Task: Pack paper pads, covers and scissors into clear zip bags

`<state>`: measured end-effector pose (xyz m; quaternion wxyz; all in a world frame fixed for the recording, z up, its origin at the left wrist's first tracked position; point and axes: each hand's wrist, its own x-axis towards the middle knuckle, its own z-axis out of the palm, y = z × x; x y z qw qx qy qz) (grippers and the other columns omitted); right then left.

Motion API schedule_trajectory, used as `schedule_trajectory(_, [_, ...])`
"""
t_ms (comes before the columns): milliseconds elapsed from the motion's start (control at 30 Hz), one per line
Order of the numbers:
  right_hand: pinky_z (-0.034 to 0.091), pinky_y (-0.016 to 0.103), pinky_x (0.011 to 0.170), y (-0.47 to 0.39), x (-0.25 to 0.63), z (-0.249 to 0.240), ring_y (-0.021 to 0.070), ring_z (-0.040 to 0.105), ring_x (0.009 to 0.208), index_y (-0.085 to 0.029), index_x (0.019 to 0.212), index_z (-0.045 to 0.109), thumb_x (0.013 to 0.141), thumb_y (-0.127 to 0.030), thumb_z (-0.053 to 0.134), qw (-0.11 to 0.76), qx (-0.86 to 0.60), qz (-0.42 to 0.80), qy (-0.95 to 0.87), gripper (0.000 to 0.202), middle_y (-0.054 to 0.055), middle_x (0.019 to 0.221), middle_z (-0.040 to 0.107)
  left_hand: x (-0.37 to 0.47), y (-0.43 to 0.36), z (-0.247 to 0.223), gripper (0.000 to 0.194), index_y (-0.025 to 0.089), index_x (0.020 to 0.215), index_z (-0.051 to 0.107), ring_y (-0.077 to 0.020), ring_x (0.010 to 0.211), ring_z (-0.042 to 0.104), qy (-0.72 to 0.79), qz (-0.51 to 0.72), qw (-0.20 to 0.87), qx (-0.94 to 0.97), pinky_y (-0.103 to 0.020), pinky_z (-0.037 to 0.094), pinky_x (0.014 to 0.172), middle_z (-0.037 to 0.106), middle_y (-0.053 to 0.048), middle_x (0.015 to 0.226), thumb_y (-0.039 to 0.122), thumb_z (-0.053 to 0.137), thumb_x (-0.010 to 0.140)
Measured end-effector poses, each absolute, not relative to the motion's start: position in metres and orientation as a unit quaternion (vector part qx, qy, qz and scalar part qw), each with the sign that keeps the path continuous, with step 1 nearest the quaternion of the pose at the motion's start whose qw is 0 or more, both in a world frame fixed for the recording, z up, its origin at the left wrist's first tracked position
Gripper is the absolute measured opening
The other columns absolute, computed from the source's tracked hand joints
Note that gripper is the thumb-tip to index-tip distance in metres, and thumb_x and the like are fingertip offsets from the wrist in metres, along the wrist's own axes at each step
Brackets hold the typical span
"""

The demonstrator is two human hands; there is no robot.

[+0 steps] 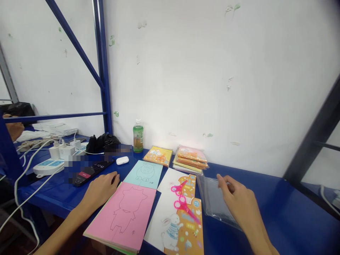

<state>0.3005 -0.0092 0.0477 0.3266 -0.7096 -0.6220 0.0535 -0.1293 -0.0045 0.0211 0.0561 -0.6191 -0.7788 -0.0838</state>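
My left hand (104, 188) rests on the blue table beside the paper stack, fingers curled; what it holds, if anything, is hidden. On that stack lies a pink sheet (130, 216) with a drawn figure, and a light blue sheet (146, 174) with a drawn pig lies behind it. Two pink scissors (186, 209) rest on orange and white printed covers (172, 226), one showing a rabbit. At the right, the fingers of my right hand (233, 193) are bent together over clear plastic sleeves (216, 198); whether they grip a sleeve is unclear.
Packed craft sets (190, 158) are piled near the wall, beside a yellow pack (158, 156) and a green bottle (138, 136). At left are a phone (92, 172), a white earphone case (122, 160), a power strip (49, 166), cables and a blue frame (105, 71).
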Motion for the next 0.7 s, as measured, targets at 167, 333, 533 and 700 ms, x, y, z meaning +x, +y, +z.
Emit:
schedule_trajectory(167, [0.031, 0.031, 0.061, -0.009, 0.296, 0.049, 0.0227, 0.052, 0.059, -0.028, 0.076, 0.054, 0.099, -0.059, 0.033, 0.292, -0.665, 0.071, -0.684, 0.044, 0.000, 0.059, 0.059, -0.129, -0.005, 0.020, 0.034, 0.017, 0.101, 0.069, -0.0213, 0.085, 0.073, -0.778, -0.086, 0.055, -0.620, -0.040, 0.055, 0.079, 0.076, -0.004, 0.090, 0.038, 0.042, 0.107])
schedule_trajectory(333, [0.036, 0.031, 0.065, -0.023, 0.275, 0.049, 0.0229, 0.066, 0.072, -0.029, 0.100, 0.064, 0.097, -0.052, 0.046, 0.207, -0.609, 0.160, -0.749, 0.029, 0.000, 0.080, 0.072, -0.129, -0.004, 0.021, 0.037, 0.018, 0.097, 0.068, -0.0242, 0.088, 0.074, -0.776, -0.088, 0.053, -0.623, -0.038, 0.052, 0.075, 0.078, -0.007, 0.092, 0.034, 0.036, 0.107])
schedule_trajectory(533, [0.039, 0.031, 0.074, -0.037, 0.244, 0.043, 0.0251, 0.068, 0.096, -0.024, 0.099, 0.064, 0.084, -0.035, 0.068, 0.121, -0.616, 0.213, -0.748, 0.020, 0.006, 0.110, 0.069, -0.129, -0.005, 0.022, 0.043, 0.021, 0.093, 0.068, -0.0339, 0.094, 0.075, -0.769, -0.094, 0.052, -0.630, -0.035, 0.045, 0.066, 0.080, -0.015, 0.097, 0.033, 0.029, 0.103])
schedule_trajectory(700, [0.039, 0.029, 0.074, -0.036, 0.240, 0.046, 0.0221, 0.067, 0.094, -0.022, 0.086, 0.066, 0.092, -0.026, 0.060, 0.134, -0.600, 0.205, -0.761, 0.009, 0.005, 0.103, 0.070, -0.130, -0.005, 0.021, 0.046, 0.020, 0.096, 0.070, -0.0358, 0.094, 0.075, -0.765, -0.104, 0.045, -0.635, -0.036, 0.045, 0.066, 0.080, -0.016, 0.099, 0.035, 0.027, 0.102])
